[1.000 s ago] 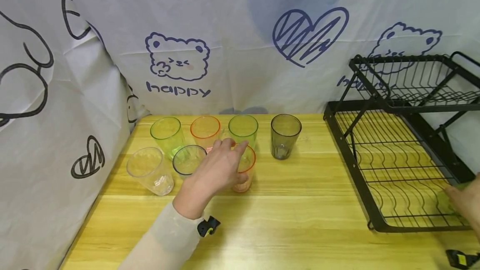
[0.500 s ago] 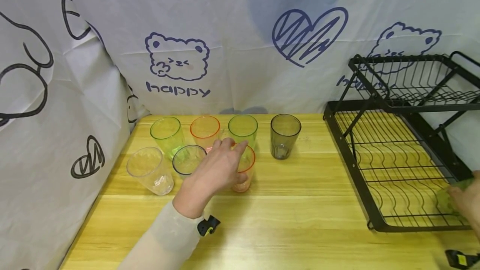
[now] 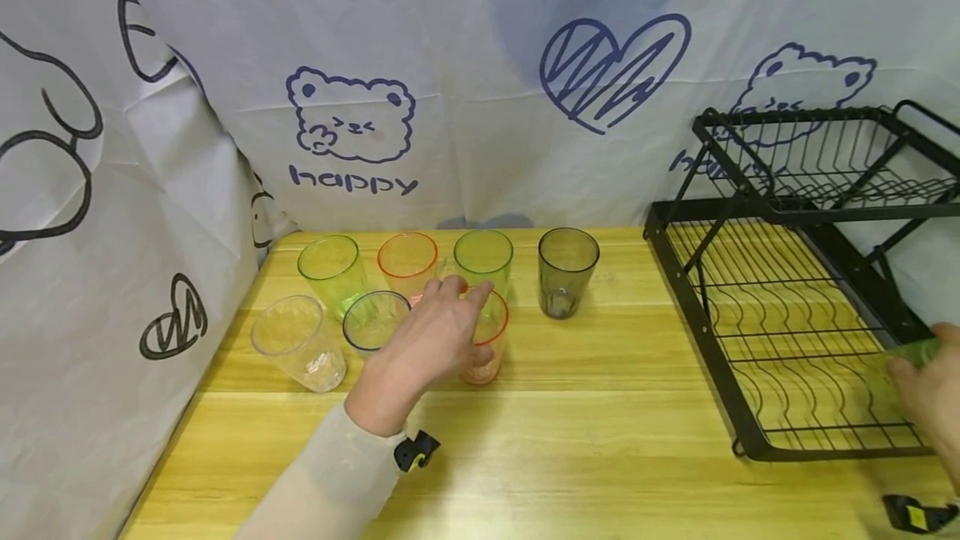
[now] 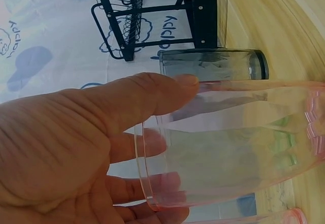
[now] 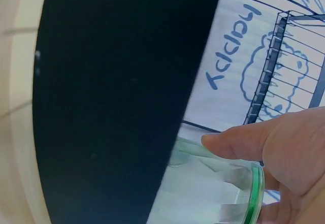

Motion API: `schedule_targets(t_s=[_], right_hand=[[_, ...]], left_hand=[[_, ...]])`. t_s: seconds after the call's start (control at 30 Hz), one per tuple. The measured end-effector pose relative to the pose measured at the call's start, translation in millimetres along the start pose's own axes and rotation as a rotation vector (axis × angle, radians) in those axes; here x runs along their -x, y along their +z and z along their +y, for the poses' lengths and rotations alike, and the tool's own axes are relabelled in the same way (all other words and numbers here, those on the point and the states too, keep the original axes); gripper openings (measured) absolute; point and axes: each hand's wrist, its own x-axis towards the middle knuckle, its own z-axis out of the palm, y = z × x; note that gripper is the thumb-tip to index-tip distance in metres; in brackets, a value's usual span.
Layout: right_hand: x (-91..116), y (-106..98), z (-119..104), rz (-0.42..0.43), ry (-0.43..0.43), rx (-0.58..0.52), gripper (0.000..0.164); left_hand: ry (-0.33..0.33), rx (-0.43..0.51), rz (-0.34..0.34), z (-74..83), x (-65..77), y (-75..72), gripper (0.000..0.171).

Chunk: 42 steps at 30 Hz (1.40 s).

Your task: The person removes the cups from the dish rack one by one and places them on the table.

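Note:
My left hand (image 3: 435,336) grips a pink-tinted cup with a red rim (image 3: 486,348), which stands upright on the table. In the left wrist view the thumb lies along one side of this cup (image 4: 228,148) and several fingers curl at its rim from the other. At the right edge of the head view my right hand (image 3: 933,394) holds a green cup (image 3: 885,382) over the rack's lower tier (image 3: 795,361). The right wrist view shows the thumb on the wall of the green-rimmed cup (image 5: 208,183); a black rack bar (image 5: 117,102) hides its far end.
Around my left hand stand a clear cup (image 3: 300,344), a blue-rimmed cup (image 3: 375,319), a yellow-green cup (image 3: 332,269), another red-rimmed cup (image 3: 407,261) and a green cup (image 3: 483,252). A grey cup (image 3: 567,273) stands apart. The rack's upper tier (image 3: 832,161) overhangs the back.
My right hand and its green cup have shifted slightly up and left over the rack. The left hand keeps its grip on the red-rimmed cup in place. The head view has shifted very slightly.

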Motion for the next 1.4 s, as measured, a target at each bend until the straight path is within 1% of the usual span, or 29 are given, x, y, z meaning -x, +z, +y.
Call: schedule_targets(t_s=[0.17,0.37,0.43,0.57,0.6,0.73,0.83,0.93,0.97,1.07,1.17,1.27,1.4], right_hand=[[1,-6,-6,-0.024,0.005,0.041,0.062],[8,-11,-15,0.014,-0.048,0.040,0.061],[11,-14,-19,0.013,-0.054,0.039,0.062],[19,-21,-29,-0.024,-0.044,0.072,0.066],[22,-22,-31,-0.035,-0.045,0.065,0.067],[32,-26,-41,-0.076,-0.049,0.081,0.070],[40,-26,-48,-0.074,-0.090,0.110,0.072],[48,-23,-54,-0.043,-0.163,0.125,0.072],[51,-21,-55,-0.034,-0.185,0.120,0.073],[58,-16,-60,-0.024,-0.225,0.064,0.075],[65,-10,-64,-0.023,-0.227,-0.028,0.075],[71,-3,-68,-0.002,-0.234,-0.120,0.073],[79,6,-74,0.029,-0.260,-0.217,0.068]], left_hand=[[0.004,0.002,-0.002,1.0,-1.2,0.2,0.086],[-0.004,0.000,-0.012,2.8,-2.1,0.2,0.091],[0.000,-0.003,-0.003,2.9,-1.7,-0.1,0.092],[0.019,-0.006,0.056,3.4,-0.2,-0.3,0.091],[0.022,0.001,0.078,4.0,0.2,-0.4,0.090],[0.025,0.064,0.182,9.7,1.8,-2.7,0.082],[0.030,0.123,0.269,16.7,0.9,-4.0,0.073],[0.032,0.203,0.331,25.7,-0.5,-3.7,0.062],[0.030,0.234,0.342,29.0,-0.8,-3.3,0.058],[0.036,0.320,0.377,38.5,-2.4,0.1,0.051],[0.061,0.380,0.414,46.8,-5.1,4.9,0.046],[0.085,0.415,0.436,53.9,-8.3,10.4,0.044],[0.101,0.443,0.431,61.0,-12.3,17.6,0.043]])
